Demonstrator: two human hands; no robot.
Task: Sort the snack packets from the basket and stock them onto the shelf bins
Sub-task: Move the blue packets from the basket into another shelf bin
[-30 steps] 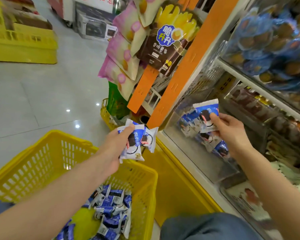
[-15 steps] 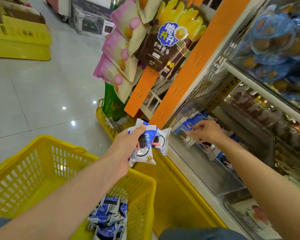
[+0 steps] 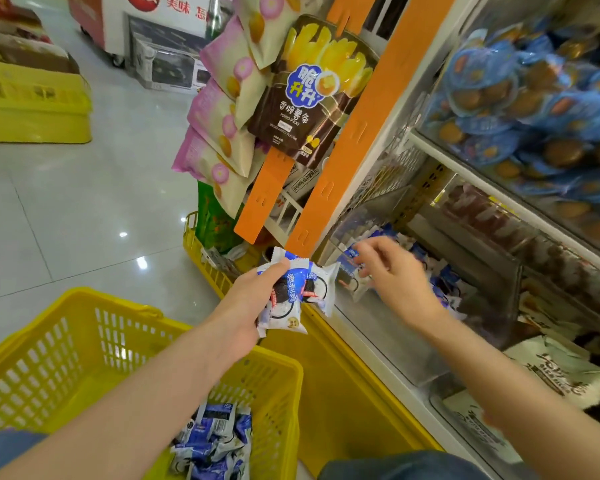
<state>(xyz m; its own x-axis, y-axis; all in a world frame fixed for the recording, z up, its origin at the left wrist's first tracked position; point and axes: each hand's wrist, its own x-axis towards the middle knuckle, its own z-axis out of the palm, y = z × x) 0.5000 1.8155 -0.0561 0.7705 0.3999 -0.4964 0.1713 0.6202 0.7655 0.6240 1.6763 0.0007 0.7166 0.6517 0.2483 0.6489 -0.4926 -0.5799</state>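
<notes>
Since 1 s ago our right hand (image 3: 394,282) has gone down into the clear shelf bin (image 3: 388,341) with its packet and now comes back toward our left. Its fingers (image 3: 368,251) are loosely curled and half spread; a blue and white packet (image 3: 352,271) lies right at their tips, but we cannot tell whether they pinch it or have just let it go. Just behind and to the right of those fingers more blue packets sit inside the bin, so we judge that 1 more piece is stocked there.

Our left hand (image 3: 253,306) is just beside the right, apart from it, and its fingers are pressed around a small bunch of cookie packets (image 3: 297,292), at least 2 of them. We judge that the next move is to pass 1 from that bunch to the right fingers; the crinkly wrappers could slip as the grip changes.

Below the left fingers, near our forearm, the yellow basket (image 3: 94,344) holds a heap of packets (image 3: 212,441), so much sorting remains. Above both hands hang potato stick bags (image 3: 309,95) on orange strips (image 3: 347,157), which we should not knock.
</notes>
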